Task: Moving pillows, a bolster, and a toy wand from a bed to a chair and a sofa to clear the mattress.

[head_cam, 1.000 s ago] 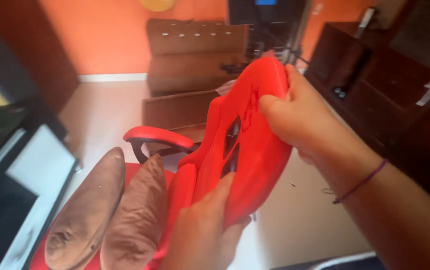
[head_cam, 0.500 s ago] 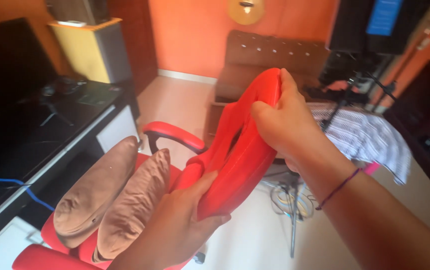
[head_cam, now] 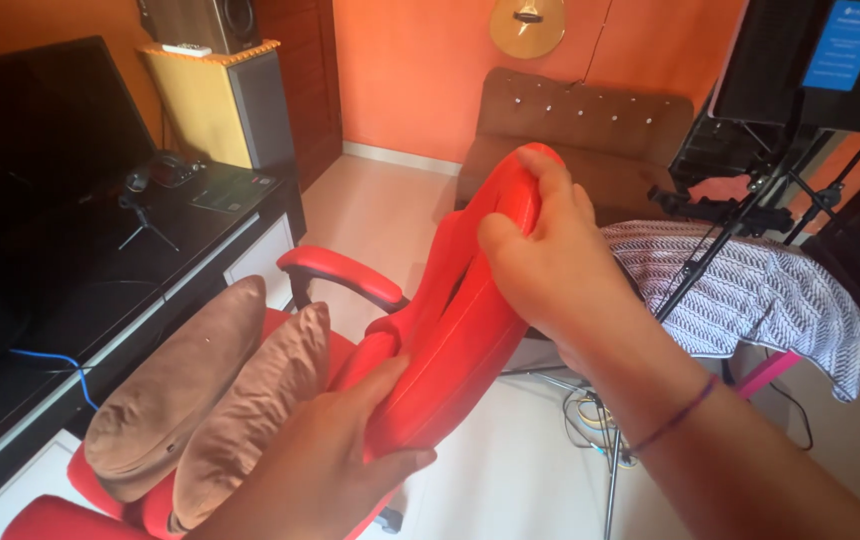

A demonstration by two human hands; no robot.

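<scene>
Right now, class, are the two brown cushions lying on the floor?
No: the two brown cushions rest side by side on the seat of the red padded office chair, beside the black desk.

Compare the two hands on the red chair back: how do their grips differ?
The right hand is high, fingers curled over the top edge of the chair back; the left hand is low, gripping its lower edge with the thumb across the front. The right hand shows its back, with a thin cord bracelet on that wrist; the left wrist cannot be seen. Both are bare and closed on the same red back.
</scene>
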